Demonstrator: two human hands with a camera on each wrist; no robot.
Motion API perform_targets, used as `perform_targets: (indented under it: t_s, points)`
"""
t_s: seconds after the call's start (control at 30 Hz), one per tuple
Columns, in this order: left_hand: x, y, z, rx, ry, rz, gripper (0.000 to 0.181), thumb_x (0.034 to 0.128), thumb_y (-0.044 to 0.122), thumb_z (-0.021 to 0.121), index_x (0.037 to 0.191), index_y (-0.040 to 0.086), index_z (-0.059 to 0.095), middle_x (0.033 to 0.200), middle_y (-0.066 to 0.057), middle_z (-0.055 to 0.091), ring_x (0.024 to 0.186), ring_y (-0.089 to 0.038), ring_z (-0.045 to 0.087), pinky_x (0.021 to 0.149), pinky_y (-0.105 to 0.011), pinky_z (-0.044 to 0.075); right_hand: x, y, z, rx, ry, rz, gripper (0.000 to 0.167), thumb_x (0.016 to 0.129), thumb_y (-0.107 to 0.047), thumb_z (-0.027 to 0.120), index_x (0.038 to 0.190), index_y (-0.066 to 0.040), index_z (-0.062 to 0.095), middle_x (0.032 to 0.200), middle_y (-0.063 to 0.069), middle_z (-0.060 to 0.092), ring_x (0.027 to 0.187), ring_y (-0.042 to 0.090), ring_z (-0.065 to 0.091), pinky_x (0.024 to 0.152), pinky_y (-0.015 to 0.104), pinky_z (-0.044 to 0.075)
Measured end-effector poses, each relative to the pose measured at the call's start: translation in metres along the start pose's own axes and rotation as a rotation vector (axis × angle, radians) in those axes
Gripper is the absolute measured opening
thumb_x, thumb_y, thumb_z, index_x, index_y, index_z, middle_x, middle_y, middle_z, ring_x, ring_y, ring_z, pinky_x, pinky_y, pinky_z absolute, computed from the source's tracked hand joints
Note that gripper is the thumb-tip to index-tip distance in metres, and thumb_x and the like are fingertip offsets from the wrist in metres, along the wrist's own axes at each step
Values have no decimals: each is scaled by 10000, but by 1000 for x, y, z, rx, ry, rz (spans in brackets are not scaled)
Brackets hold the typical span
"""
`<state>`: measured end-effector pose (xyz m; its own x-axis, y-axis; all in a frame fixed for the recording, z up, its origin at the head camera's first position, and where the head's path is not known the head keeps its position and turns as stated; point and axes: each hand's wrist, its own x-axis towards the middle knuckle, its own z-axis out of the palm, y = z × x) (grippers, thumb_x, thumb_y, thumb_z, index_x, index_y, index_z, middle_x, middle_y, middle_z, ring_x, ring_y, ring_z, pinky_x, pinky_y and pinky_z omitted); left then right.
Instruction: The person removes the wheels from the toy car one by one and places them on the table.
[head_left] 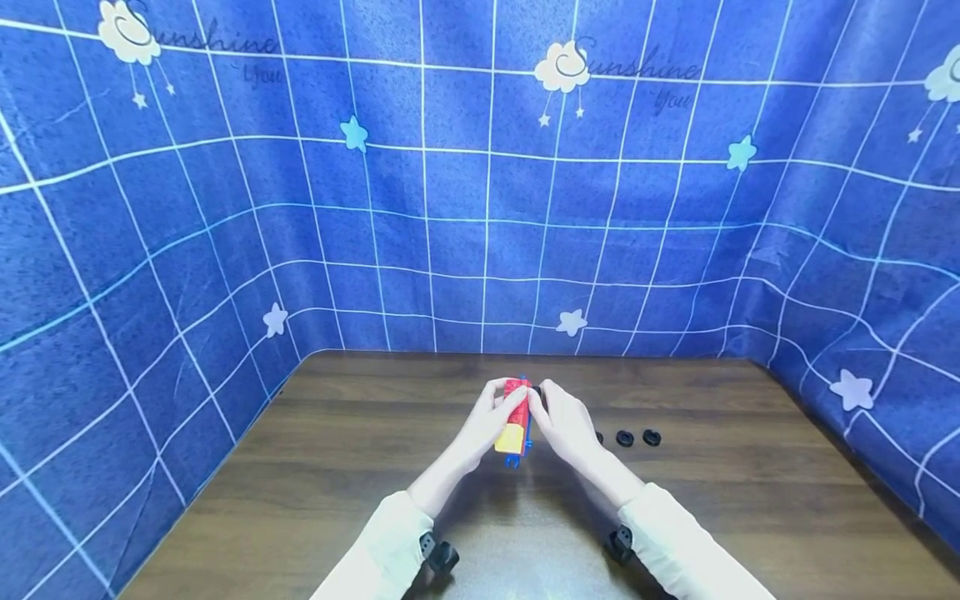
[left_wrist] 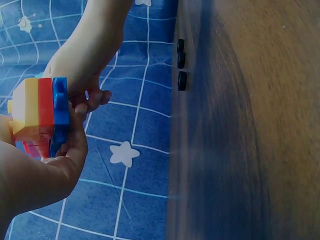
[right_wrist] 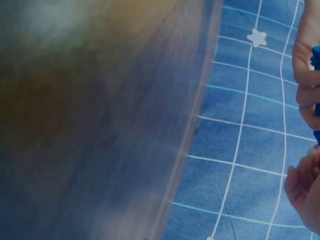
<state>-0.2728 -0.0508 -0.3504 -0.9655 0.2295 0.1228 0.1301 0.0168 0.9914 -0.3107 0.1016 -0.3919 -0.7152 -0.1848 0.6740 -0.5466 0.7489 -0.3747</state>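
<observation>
A toy block vehicle (head_left: 516, 414), with red bricks, a yellow brick and a blue base, is held up over the table. My left hand (head_left: 482, 427) grips it from the left; in the left wrist view its fingers wrap under the blue base (left_wrist: 61, 107). At the far right side of the vehicle, my right hand (head_left: 567, 422) pinches a small black wheel (head_left: 537, 389), mostly hidden by the fingers. Only parts of both hands and a sliver of blue base appear in the right wrist view.
Three black wheels lie in a row on the wooden table (head_left: 315, 500), right of the hands; two are the middle wheel (head_left: 625, 437) and the right wheel (head_left: 652, 437). The third is partly behind the right hand. Blue grid-patterned cloth (head_left: 457, 242) surrounds the table's back and sides.
</observation>
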Motion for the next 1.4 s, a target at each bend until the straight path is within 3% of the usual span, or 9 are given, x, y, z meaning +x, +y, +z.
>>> perform_targets:
  t_s: [0.27, 0.37, 0.53, 0.73, 0.9, 1.0, 1.1, 1.3, 1.4]
  points:
    - [-3, 1, 3, 104, 20, 74, 408, 938, 188, 560, 1251, -23, 407, 914, -226, 653, 634, -71, 599, 547, -222, 496, -2, 2, 3, -198, 113, -265, 166, 884, -97, 523, 736, -53, 462, 597, 43, 437, 460, 191, 479, 416, 319, 418]
    - [3, -6, -2, 70, -3, 52, 408, 944, 208, 548, 1254, -25, 423, 885, -177, 662, 600, -72, 590, 525, -229, 495, -1, 3, 4, -227, 123, -311, 148, 879, -69, 518, 743, -39, 469, 597, 50, 447, 470, 201, 489, 426, 336, 438]
    - [15, -18, -9, -31, -52, -41, 403, 945, 315, 535, 1213, 19, 479, 872, -51, 672, 573, -104, 601, 501, -250, 501, -3, 2, -3, -76, 58, -192, 136, 917, -50, 498, 783, -51, 515, 623, 17, 489, 555, 183, 518, 507, 327, 471]
    - [21, -18, -10, -28, -59, -25, 435, 940, 360, 537, 1244, 57, 465, 981, -120, 690, 694, -120, 656, 548, -257, 513, -5, 2, -9, 121, -6, -82, 169, 990, -119, 422, 867, -80, 530, 700, 18, 541, 648, 145, 527, 622, 311, 479]
    - [23, -19, -10, -46, -25, -30, 434, 953, 342, 516, 1271, 58, 437, 1037, -185, 669, 744, -174, 669, 569, -281, 526, -4, 4, -13, 198, 16, -133, 222, 980, -109, 459, 1133, -43, 606, 869, 54, 671, 757, 154, 632, 729, 348, 527]
    - [23, -21, -11, -27, 3, -28, 446, 947, 354, 521, 1275, 64, 441, 981, -131, 654, 716, -159, 648, 570, -261, 506, -4, 8, -13, 244, 35, -221, 336, 932, -46, 536, 1263, 6, 557, 938, 86, 689, 779, 166, 660, 772, 351, 538]
    - [23, -20, -12, -6, 17, -37, 448, 941, 357, 529, 1272, 66, 448, 926, -62, 613, 671, -118, 608, 567, -244, 484, -3, 11, -15, 299, 40, -270, 396, 879, -12, 606, 1271, 15, 554, 994, 110, 694, 857, 194, 680, 792, 335, 543]
    - [23, -25, -14, 34, 11, -58, 461, 939, 369, 530, 1272, 63, 439, 976, -94, 595, 672, -121, 622, 604, -292, 536, -3, 13, -19, 418, -28, -143, 376, 827, -82, 701, 1193, -47, 623, 1001, 95, 715, 769, 156, 689, 647, 233, 545]
    - [22, -28, -15, 52, 4, -71, 483, 933, 382, 536, 1277, 60, 430, 1013, -123, 589, 683, -129, 630, 615, -311, 548, -4, 12, -21, 472, -66, -109, 362, 818, -54, 704, 1171, -41, 626, 1000, 118, 714, 804, 221, 697, 689, 290, 563]
